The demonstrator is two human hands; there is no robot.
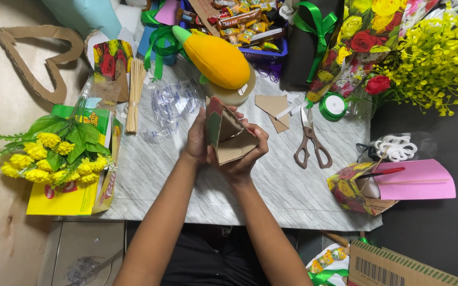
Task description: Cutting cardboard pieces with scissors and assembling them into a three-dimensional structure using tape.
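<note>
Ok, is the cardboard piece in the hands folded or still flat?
Folded: the cardboard piece forms an angled pocket, held between the left hand and right hand.

I see the folded cardboard piece (pixel 229 139) at frame centre, between my left hand (pixel 196 143) and right hand (pixel 247 156), over the table (pixel 186 180). Scissors (pixel 310 142) lie right of it, skewers (pixel 133 95) upper left, the flower bunch (pixel 54 153) far left.

1 head-worn camera looks almost straight down, from close above, onto the marble desk (pixel 292 196) and the person's forearms.
</note>
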